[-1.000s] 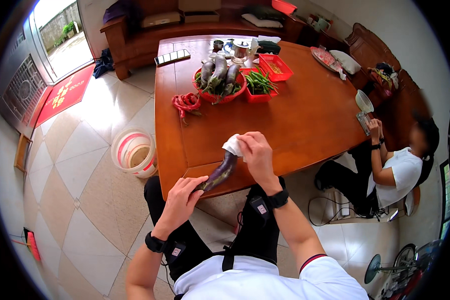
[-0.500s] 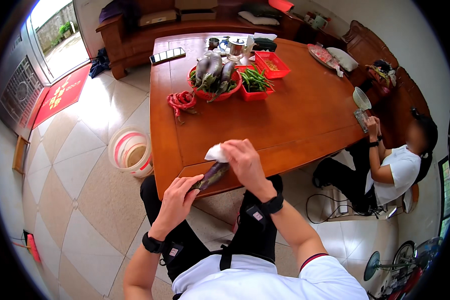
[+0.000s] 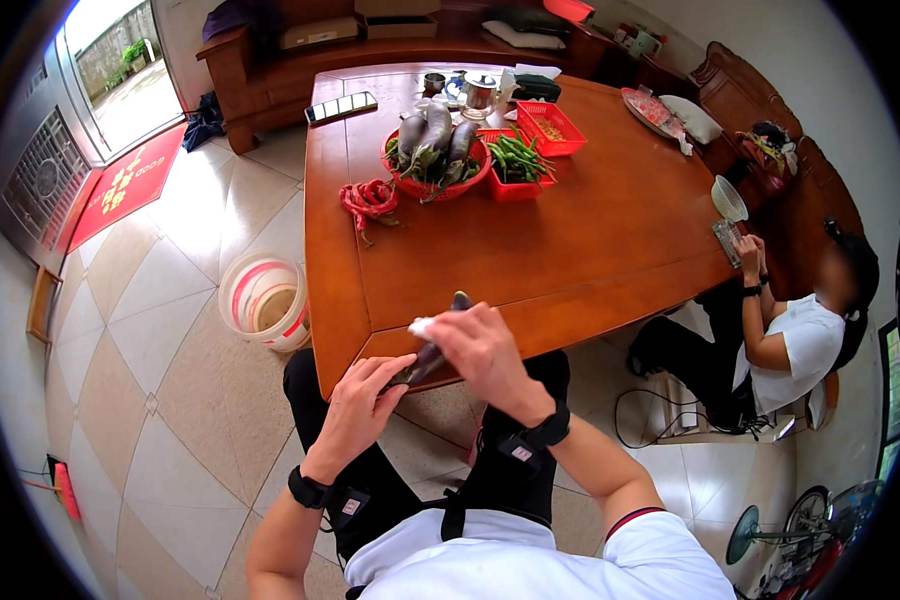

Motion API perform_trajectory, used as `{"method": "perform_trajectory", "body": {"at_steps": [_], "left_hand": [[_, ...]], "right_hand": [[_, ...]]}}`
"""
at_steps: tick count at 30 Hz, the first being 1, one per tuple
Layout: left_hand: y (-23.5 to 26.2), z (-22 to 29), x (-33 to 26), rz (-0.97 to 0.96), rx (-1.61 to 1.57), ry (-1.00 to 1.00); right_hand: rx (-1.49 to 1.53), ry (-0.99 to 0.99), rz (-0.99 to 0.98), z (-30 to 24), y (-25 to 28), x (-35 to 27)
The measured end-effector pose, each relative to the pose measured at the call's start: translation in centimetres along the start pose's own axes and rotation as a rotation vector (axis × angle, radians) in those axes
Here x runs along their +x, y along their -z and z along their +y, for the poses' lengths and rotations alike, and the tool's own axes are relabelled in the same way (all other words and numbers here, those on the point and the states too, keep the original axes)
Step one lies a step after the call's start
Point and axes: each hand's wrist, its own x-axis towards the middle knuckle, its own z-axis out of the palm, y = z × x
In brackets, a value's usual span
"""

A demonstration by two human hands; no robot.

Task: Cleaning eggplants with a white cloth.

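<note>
Both hands (image 3: 425,365) grip the eggplant (image 3: 432,350), its tip pointing up-right toward the table (image 3: 570,240).

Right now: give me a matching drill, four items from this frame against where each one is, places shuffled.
Things:
1. eggplant
2. round red basket
3. white bucket
4. red mat

Places:
A. on the tiled floor, left of the table
B. by the open doorway
C. between the left hand and right hand, at the near table edge
D. far side of the tabletop, full of eggplants

Pairs: 1-C, 2-D, 3-A, 4-B
</note>
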Motion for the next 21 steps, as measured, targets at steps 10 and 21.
{"method": "perform_trajectory", "body": {"at_steps": [10, 21], "left_hand": [[-0.5, -0.4, -0.2, 0.035, 0.006, -0.008], [-0.6, -0.1, 0.0, 0.042, -0.013, 0.053]], "right_hand": [[0.130, -0.141, 0.149, -0.2, 1.4, 1.6], [-0.103, -0.147, 0.081, 3.3, 1.4, 1.6]]}}
